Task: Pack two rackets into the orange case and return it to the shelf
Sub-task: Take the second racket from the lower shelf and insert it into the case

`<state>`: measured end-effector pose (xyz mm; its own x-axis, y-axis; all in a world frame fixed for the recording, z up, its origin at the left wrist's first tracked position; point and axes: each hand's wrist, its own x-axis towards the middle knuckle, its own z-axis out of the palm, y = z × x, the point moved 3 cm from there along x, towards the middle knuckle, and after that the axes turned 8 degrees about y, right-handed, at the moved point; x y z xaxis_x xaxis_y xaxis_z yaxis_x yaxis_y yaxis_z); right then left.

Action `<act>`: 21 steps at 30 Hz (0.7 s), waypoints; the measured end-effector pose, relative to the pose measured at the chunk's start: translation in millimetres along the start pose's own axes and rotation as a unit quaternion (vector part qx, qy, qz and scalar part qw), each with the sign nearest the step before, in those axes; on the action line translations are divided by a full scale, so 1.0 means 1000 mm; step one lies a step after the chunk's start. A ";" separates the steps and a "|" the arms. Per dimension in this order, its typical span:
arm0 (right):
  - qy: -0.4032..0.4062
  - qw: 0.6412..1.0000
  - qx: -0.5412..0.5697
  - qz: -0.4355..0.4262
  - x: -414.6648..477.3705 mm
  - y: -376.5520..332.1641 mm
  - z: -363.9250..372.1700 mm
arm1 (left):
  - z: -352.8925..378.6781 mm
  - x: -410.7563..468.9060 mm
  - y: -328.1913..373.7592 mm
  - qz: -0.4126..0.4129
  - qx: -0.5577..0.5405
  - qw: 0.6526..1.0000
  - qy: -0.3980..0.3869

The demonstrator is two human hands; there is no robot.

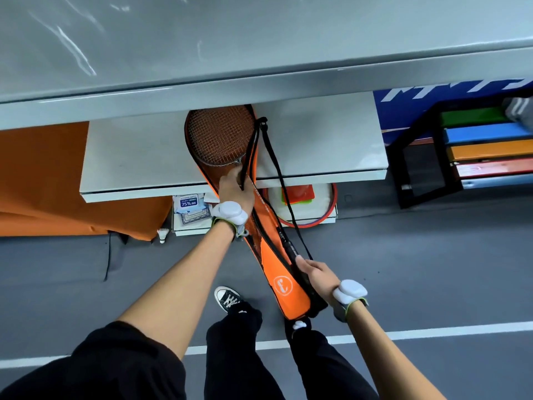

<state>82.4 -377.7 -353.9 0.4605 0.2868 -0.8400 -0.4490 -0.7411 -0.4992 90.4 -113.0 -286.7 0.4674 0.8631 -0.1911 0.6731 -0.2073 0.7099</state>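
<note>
The orange case (284, 287) lies slanted, its wide end resting on the white middle shelf (138, 157) and its narrow end hanging out over the floor. It is unzipped, and a racket head (219, 137) with orange-brown strings shows inside the wide end. My left hand (235, 189) grips the case's black zipper edge just below the racket head. My right hand (315, 274) holds the black racket handle and the case's edge near the narrow end. A black strap (277, 168) loops from the top of the case down toward my right hand. I cannot tell whether a second racket is inside.
A higher white shelf (259, 82) overhangs the case's top. Below sit a wipes pack (189, 200), a red hoop (331, 209) and coloured flat markers (298, 193). A shuttlecock (163, 235) stands on the floor. Orange cloth (43, 183) lies left; a black rack with coloured trays (484, 151) stands right.
</note>
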 end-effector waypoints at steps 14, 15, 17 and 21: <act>0.009 0.999 -0.043 -0.019 -0.009 -0.035 -0.003 | 0.014 -0.162 -0.036 -0.203 0.032 0.978 -0.036; 0.006 0.999 -0.048 -0.014 -0.009 -0.036 -0.003 | 0.012 -0.168 -0.036 -0.206 0.034 0.977 -0.046; 0.010 0.998 -0.061 -0.017 -0.007 -0.040 0.000 | 0.008 -0.180 -0.039 -0.207 0.033 0.975 -0.068; 0.034 0.997 -0.072 -0.021 -0.007 -0.045 0.003 | 0.000 -0.195 -0.047 -0.236 -0.009 0.967 -0.095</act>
<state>97.6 -344.1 -326.3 0.5300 0.2806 -0.8002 -0.3159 -0.8104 -0.4934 -32.5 -272.0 -282.6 0.2087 0.7598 -0.6157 0.8277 0.1982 0.5251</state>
